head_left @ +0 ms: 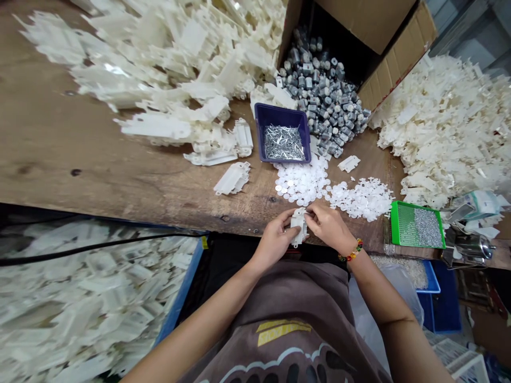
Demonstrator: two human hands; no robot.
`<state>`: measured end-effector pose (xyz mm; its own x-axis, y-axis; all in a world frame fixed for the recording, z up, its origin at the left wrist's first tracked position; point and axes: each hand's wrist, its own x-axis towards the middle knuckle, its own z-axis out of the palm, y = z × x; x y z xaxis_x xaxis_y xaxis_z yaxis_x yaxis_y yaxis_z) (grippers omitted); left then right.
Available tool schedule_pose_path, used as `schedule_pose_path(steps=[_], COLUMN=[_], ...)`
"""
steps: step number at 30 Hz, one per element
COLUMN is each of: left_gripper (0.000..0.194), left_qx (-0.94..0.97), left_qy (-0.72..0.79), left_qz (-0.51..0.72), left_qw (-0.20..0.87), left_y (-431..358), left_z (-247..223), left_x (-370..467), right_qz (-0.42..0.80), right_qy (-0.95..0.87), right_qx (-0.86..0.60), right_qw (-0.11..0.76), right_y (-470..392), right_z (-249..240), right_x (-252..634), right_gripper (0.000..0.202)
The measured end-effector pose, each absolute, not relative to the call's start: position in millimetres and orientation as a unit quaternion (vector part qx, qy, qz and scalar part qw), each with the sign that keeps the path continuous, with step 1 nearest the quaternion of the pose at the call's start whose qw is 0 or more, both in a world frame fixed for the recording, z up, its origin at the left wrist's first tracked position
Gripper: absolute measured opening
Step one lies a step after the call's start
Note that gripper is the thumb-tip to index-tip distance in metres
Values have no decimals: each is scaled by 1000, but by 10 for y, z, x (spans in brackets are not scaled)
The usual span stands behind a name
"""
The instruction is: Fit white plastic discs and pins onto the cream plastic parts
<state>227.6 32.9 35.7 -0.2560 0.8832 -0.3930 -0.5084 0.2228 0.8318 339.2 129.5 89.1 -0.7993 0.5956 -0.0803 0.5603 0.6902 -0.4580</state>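
A white plastic part [297,230] is held upright at the table's front edge, in front of my body. My left hand [275,238] grips it from the left, thumb across its face. My right hand [326,226] is closed at its upper right edge, fingertips pinched together; whatever they hold is too small to make out. Just beyond my hands lie a pile of small white discs [302,181] and a pile of small white pieces [365,199]. Behind the discs stands a dark blue tray [260,133] of thin metal pins [284,142].
White plastic parts [179,58] heap at the back left; another heap [451,122] is at right. Small motors [323,90] spill from a cardboard box [393,69]. A green tray [395,223] of tiny metal pieces stands front right, beside a metal device [473,247]. A bin [181,292] is below left.
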Motion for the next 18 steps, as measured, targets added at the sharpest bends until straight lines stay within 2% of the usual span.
schedule_pose_path(steps=[5, 11, 14, 18], left_gripper=[53, 52, 56, 60], left_qx=[181, 197, 160, 135], left_qy=[521, 525, 507, 481], left_qz=[594, 592, 593, 572], left_qw=[586, 578, 605, 651], left_y=[330, 309, 295, 327], left_z=[340, 336, 372, 458], left_x=[2273, 2260, 2257, 2285], right_qz=[261, 222, 196, 121], right_qy=[-902, -907, -897, -905], right_qx=[-340, -358, -395, -403], right_qw=[51, 4, 37, 60], right_y=[1292, 1269, 1329, 1441], right_z=[877, 836, 852, 803], right_x=[3373, 3337, 3482, 3789], right_gripper=[11, 13, 23, 17])
